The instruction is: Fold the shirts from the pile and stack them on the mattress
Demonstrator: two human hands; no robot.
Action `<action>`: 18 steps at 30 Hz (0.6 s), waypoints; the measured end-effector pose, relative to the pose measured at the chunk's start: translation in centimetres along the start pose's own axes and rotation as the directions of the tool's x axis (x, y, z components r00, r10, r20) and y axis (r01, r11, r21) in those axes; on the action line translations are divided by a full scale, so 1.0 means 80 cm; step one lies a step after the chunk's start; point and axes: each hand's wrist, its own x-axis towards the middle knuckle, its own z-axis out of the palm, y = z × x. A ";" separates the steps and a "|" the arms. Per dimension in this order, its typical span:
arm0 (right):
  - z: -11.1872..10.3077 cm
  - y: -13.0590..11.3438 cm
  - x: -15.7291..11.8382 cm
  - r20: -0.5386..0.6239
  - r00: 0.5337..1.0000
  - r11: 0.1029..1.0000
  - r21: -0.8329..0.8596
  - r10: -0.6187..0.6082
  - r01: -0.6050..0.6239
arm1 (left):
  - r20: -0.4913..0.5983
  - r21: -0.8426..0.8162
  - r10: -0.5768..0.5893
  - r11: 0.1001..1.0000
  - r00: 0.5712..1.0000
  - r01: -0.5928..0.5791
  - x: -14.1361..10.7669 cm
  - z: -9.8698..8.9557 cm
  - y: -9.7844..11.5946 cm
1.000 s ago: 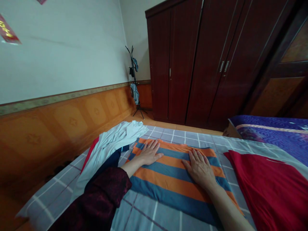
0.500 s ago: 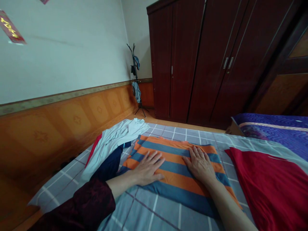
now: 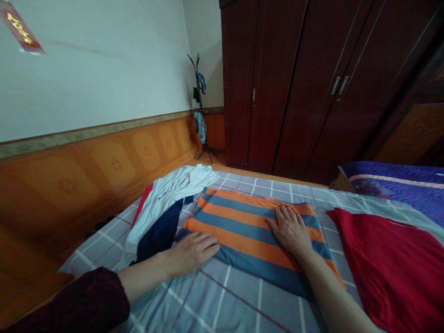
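An orange and grey-blue striped shirt [image 3: 243,226] lies spread and folded on a grey checked bed sheet [image 3: 239,296]. My left hand [image 3: 192,252] rests palm down at the shirt's near left corner, its fingers stretched and close together, gripping nothing. On the right part of the shirt lies my right hand [image 3: 289,229], flat with the fingers a little apart. Left of the shirt are a dark blue garment [image 3: 161,229] and a pale garment [image 3: 173,187], with a red edge showing beside them. A red garment [image 3: 391,259] lies to the right.
Beyond the bed stand a dark wooden wardrobe [image 3: 277,92] and a black coat stand [image 3: 200,99] with items hanging on it. A purple quilted cover [image 3: 398,185] is at the far right. The panelled wall [image 3: 114,162] runs along the left.
My left hand has slid left and towards me, from the middle of the shirt to its near left corner. My right hand stays on the shirt; the view has shifted slightly.
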 end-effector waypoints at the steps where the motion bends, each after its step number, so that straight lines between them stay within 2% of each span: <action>1: -0.001 0.000 0.000 0.005 1.000 1.000 -0.001 -0.003 0.003 | 0.016 0.055 -0.011 0.998 1.000 0.010 -0.001 0.000 -0.004; 5: -0.004 0.001 0.000 0.015 1.000 1.000 0.023 0.009 -0.009 | -0.018 0.234 0.006 0.972 1.000 -0.002 -0.023 0.014 -0.040; 8: -0.004 0.001 0.001 0.017 1.000 0.999 0.030 0.015 -0.015 | -0.088 0.269 0.082 0.962 0.993 -0.055 -0.046 0.029 -0.064; 10: -0.004 0.001 0.001 0.021 1.000 0.999 0.027 0.019 -0.020 | -0.115 0.254 0.098 0.965 0.989 -0.066 -0.054 0.032 -0.067; 13: -0.005 0.000 0.001 0.026 0.999 0.999 0.028 0.026 -0.027 | -0.104 0.130 0.027 0.991 0.994 -0.013 -0.046 0.020 -0.049; 18: -0.003 0.001 0.001 0.023 1.000 0.999 0.028 0.019 -0.020 | -0.043 -0.197 -0.027 0.980 0.999 0.018 0.011 -0.012 0.014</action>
